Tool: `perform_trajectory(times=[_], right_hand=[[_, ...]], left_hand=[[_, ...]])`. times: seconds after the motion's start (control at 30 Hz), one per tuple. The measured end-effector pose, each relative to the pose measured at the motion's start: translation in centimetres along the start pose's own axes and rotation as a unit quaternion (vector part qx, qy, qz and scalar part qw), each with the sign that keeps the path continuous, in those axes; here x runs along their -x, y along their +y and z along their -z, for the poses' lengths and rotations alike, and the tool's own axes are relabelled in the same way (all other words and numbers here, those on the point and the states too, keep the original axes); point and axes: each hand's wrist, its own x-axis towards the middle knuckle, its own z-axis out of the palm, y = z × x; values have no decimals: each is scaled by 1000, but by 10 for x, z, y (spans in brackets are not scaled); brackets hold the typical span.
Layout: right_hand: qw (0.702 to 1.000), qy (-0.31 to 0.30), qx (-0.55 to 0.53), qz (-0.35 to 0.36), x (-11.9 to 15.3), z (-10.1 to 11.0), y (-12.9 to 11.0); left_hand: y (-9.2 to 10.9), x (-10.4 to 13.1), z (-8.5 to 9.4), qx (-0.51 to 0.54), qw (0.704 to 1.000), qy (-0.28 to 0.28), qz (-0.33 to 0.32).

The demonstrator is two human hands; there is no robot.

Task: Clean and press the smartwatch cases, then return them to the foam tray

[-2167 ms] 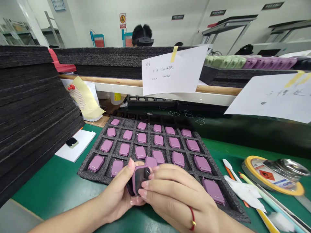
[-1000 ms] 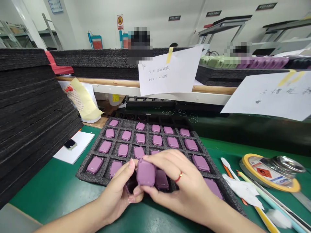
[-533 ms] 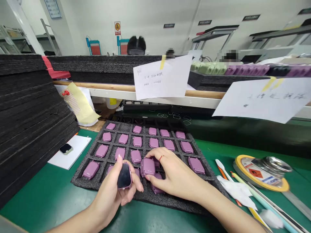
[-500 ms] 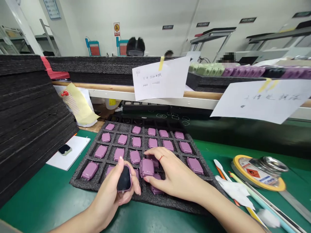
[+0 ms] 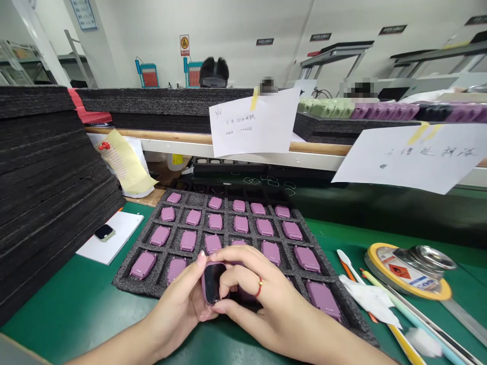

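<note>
A purple watch case with a dark screen [image 5: 213,283] is held up over the front of the black foam tray [image 5: 140,293]. My left hand [image 5: 182,304] is closed round its left side and underside. From the right, my right hand [image 5: 262,294] meets it, fingers bent over the screen and thumb at its lower edge. Rows of purple watch cases lie back up in the tray's compartments, among them one [image 5: 143,264] at the front left and another [image 5: 323,300] at the right. Both hands hide part of the front rows.
Stacked black foam [image 5: 49,203] rises at the left, beside a white pad [image 5: 124,230] bearing a pale green watch [image 5: 104,232]. At the right are a yellow-rimmed disc [image 5: 409,271], crumpled tissue [image 5: 371,299] and sticks. Paper notes [image 5: 253,121] hang from the shelf edge [image 5: 175,147].
My right hand has moved left from a purple case over the tray onto the dark-screened case. My left hand has brought that case slightly right, and the right hand's earlier case is out of its grasp.
</note>
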Motion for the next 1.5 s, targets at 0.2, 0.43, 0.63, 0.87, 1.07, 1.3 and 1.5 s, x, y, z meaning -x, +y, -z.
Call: perform_trajectory(times=[0.2, 0.43, 0.63, 0.87, 1.07, 1.3, 1.5], right_hand=[[992, 111, -53, 3, -3, 5, -3], [949, 244, -175, -99, -5, 16, 0], [945, 255, -182, -93, -7, 15, 3], [967, 246, -66, -22, -3, 18, 10], [985, 124, 26, 116, 3, 23, 0], [986, 58, 10, 153, 9, 7, -5], [988, 43, -35, 143, 8, 1, 1]], left_hand=[[-1, 0, 3, 5, 999, -33, 9], [5, 3, 2, -24, 998, -50, 11], [5, 4, 0, -26, 999, -44, 2], [6, 5, 1, -32, 998, -59, -7], [4, 5, 2, 0, 998, -62, -12], [6, 6, -1, -5, 999, -43, 1], [5, 4, -2, -11, 1000, -25, 12]])
